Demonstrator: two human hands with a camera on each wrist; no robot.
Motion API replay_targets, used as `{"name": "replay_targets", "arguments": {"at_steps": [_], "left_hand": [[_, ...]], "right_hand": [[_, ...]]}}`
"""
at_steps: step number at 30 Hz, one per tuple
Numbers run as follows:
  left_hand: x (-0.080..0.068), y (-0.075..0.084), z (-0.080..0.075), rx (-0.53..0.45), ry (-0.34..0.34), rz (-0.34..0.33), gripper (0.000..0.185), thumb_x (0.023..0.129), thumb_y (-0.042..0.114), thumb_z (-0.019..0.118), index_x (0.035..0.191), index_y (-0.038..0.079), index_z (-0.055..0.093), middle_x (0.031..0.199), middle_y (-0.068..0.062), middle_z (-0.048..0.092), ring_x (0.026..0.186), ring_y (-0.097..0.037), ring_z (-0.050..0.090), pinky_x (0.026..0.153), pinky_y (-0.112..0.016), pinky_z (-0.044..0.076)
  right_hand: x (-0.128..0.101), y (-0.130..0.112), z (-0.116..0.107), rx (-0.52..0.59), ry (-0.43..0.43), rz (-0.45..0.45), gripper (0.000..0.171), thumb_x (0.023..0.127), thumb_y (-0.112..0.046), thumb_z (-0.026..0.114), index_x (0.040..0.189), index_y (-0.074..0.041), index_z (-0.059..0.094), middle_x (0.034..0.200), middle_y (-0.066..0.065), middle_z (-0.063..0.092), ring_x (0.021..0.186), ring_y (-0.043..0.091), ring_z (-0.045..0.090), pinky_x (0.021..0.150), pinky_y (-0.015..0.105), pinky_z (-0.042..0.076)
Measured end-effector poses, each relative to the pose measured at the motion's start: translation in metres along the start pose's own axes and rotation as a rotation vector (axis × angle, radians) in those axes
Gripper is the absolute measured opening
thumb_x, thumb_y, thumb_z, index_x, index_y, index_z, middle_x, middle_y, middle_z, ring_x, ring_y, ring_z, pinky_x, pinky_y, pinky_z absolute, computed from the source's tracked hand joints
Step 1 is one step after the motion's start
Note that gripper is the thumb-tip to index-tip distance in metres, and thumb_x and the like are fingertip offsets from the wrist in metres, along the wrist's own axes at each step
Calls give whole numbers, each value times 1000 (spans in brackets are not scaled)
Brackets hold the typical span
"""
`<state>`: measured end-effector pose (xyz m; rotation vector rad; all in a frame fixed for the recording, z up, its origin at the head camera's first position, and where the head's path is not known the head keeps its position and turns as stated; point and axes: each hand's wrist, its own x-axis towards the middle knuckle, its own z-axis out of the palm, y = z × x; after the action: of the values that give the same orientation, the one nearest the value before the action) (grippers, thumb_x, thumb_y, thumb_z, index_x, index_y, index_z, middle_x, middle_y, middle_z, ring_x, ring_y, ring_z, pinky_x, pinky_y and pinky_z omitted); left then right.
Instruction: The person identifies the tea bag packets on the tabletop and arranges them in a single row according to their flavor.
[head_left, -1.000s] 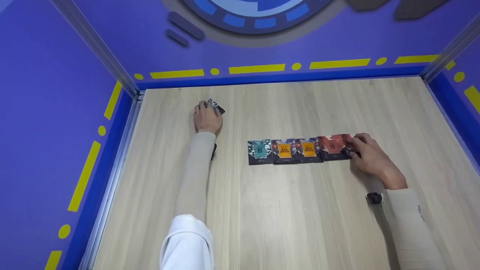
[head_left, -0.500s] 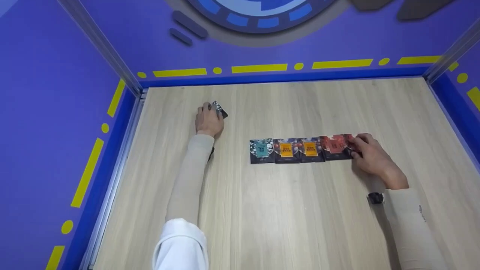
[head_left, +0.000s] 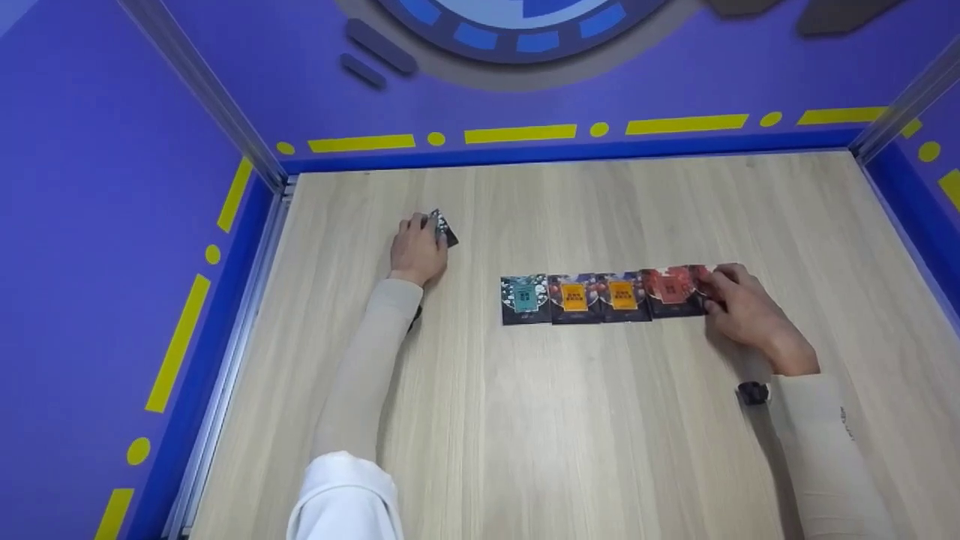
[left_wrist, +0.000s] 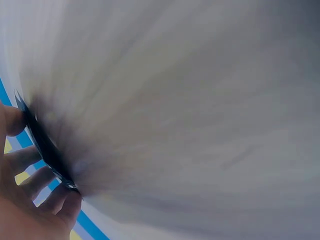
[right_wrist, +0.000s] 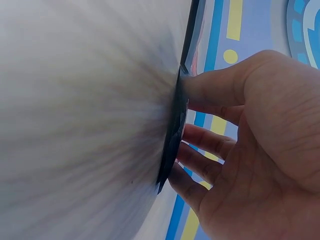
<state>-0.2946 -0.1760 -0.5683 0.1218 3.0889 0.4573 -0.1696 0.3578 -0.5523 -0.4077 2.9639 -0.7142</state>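
Note:
In the head view, my left hand [head_left: 418, 249] is at the back left, holding a small flat packet [head_left: 444, 227] with a teal-and-white print and a black lower part. The left wrist view shows its dark edge [left_wrist: 47, 147] between thumb and fingers, low over the tabletop. My right hand [head_left: 750, 315] grips a red packet [head_left: 700, 276] at the right end of a row, mostly covered by the fingers. Leftward from it lie a red packet [head_left: 670, 291], two orange-labelled packets [head_left: 621, 297] and a teal packet [head_left: 525, 300], edges touching or nearly so.
The packets lie on a light wood-grain table [head_left: 570, 420]. Blue-purple panels with yellow marks, such as the back wall [head_left: 517, 105], enclose the back and both sides. Metal rails [head_left: 232, 360] run along the left edge.
My left hand has drawn slightly toward me, and the teal packet in it has turned a little clockwise. My right hand stays on the red packet; the row is unchanged.

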Motion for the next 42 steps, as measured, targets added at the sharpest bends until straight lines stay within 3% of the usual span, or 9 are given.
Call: {"name": "replay_targets", "arguments": {"at_steps": [21, 42], "left_hand": [[-32, 0, -4, 12, -18, 108, 51, 110, 26, 48, 154, 0, 54, 155, -21, 51, 142, -41, 50, 119, -51, 43], [-72, 22, 0, 42, -61, 198, 51, 110, 27, 52, 155, 2, 54, 155, -19, 52, 140, -41, 52, 115, -51, 48]], "right_hand": [[5, 0, -2, 6, -3, -10, 49, 99, -2, 62, 147, 6, 52, 149, 35, 39, 131, 57, 44, 106, 75, 39], [0, 1, 1, 12, -6, 6, 48, 100, -3, 59, 147, 5, 51, 150, 35, 38, 134, 60, 42, 107, 77, 38]]}}
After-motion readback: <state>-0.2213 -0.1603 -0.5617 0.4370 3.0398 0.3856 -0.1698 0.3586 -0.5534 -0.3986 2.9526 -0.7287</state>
